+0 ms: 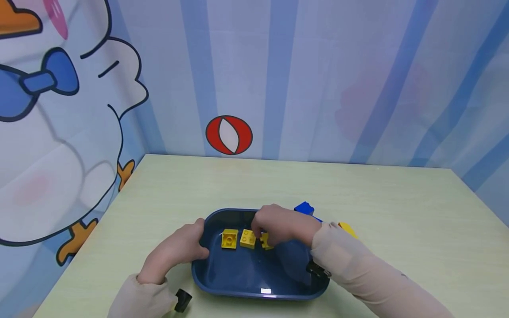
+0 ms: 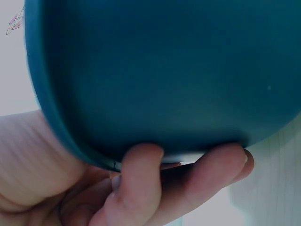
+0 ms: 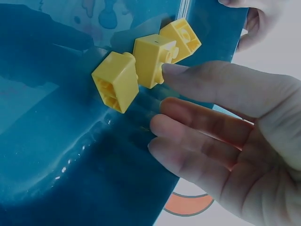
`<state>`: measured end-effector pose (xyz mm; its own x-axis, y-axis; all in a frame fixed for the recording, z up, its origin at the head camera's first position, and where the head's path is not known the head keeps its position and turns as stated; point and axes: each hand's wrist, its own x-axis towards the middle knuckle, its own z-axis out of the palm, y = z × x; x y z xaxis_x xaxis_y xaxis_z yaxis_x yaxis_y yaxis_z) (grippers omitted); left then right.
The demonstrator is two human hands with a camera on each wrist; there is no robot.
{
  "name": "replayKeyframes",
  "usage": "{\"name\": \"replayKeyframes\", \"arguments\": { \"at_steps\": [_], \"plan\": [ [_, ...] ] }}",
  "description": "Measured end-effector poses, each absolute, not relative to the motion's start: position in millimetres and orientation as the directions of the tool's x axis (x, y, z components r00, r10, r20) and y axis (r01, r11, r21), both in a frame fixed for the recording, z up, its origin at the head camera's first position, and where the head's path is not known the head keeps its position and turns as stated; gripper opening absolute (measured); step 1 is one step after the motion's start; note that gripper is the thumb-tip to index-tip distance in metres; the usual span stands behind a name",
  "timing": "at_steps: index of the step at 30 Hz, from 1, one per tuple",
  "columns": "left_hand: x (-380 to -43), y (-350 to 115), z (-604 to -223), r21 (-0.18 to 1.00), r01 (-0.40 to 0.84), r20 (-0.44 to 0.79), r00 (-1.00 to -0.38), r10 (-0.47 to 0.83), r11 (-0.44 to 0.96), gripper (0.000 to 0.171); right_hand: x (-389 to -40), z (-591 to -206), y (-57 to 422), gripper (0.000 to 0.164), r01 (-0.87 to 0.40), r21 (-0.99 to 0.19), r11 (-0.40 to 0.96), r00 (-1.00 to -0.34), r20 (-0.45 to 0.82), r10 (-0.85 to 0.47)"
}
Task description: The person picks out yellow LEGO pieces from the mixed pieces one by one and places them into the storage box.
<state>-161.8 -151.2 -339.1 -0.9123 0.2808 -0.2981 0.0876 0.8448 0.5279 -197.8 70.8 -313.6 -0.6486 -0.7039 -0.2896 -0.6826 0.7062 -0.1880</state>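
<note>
A dark blue tray point(image 1: 254, 282) lies on the table with three yellow toy bricks in it. The left brick point(image 1: 229, 239) has its hollow underside up, the middle brick point(image 1: 248, 239) shows studs, and the right brick point(image 1: 265, 241) is partly covered by my right hand. My left hand point(image 1: 183, 243) grips the tray's left end; in the left wrist view its fingers point(image 2: 141, 183) curl against the tray wall. My right hand point(image 1: 278, 223) reaches into the tray at the back, fingers loosely bent. In the right wrist view its thumb point(image 3: 211, 84) is at the middle brick's studs; contact is unclear.
Behind my right forearm lie blue toy bricks point(image 1: 304, 208) and a yellow piece point(image 1: 348, 229), partly hidden by the sleeve. The pale wooden table point(image 1: 377, 190) ends at a striped blue backdrop point(image 1: 246, 79). A printed cartoon figure point(image 1: 47, 168) covers the left side.
</note>
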Motion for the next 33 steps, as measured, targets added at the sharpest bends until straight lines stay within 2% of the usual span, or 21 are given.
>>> {"name": "replayKeyframes", "arguments": {
  "at_steps": [16,33],
  "plan": [
    [-161.9,-150.9,-339.7,0.532,0.095,-0.285,-0.916,0.284,0.841,0.066,-197.2,-297.9,85.9,0.026,-0.719,-0.198,0.666,-0.627,-0.226,-0.745],
    [-160.5,-150.3,-338.6,0.533,0.106,-0.279,-0.915,0.293,0.839,0.067,-198.1,-280.0,109.2,0.022,-0.708,-0.194,0.679,-0.647,-0.206,-0.734]
  ]
}}
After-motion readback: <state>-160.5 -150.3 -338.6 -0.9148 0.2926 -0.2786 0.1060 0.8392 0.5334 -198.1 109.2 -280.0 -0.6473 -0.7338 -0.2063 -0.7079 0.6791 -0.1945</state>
